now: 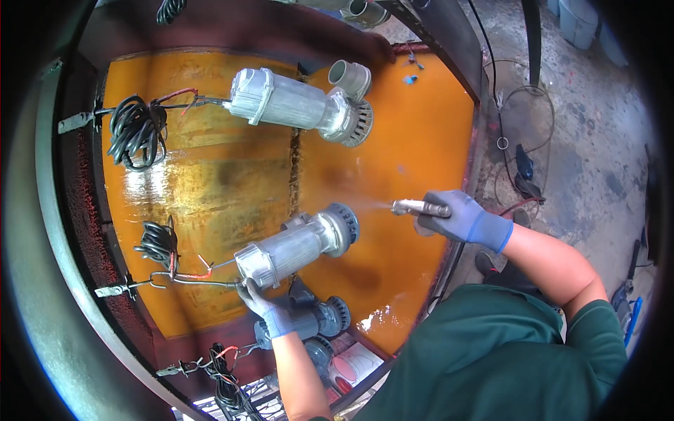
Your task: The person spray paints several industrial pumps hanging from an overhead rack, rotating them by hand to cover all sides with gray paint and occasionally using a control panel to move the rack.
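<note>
Over orange sheet, right hand clamps gun, misting pump — left hand touches its end, likely steadying — closure unclear.

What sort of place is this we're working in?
Likely a workshop's spray-painting bay: the right hand holds a spray gun giving off mist, pump-like metal units are lined up, and a glossy orange panel lies behind them.

Stained grey floor with pale buckets
</note>
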Demonstrator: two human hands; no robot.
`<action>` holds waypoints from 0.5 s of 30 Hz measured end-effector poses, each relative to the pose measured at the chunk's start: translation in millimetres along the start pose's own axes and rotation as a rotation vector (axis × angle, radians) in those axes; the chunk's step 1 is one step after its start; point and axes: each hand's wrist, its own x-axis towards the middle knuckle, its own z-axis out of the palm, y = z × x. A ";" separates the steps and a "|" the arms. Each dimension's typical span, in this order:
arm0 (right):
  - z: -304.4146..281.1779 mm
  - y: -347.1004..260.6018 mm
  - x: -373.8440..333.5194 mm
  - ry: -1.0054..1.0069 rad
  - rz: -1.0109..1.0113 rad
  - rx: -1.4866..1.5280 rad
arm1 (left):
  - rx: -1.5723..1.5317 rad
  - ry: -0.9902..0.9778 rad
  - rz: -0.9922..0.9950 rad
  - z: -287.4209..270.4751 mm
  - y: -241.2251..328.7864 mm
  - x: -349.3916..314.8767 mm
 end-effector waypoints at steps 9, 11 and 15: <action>-20.1 40.1 -28.6 -0.263 -0.052 -0.015 | 0.003 0.022 -0.239 -24.0 -28.8 82.4; -19.5 50.3 -34.1 -0.160 0.034 0.131 | -0.033 -0.027 -0.245 -15.8 -21.7 77.6; -17.4 75.1 -42.4 -0.076 0.054 0.203 | 0.069 -0.075 -0.229 -11.5 -17.9 80.5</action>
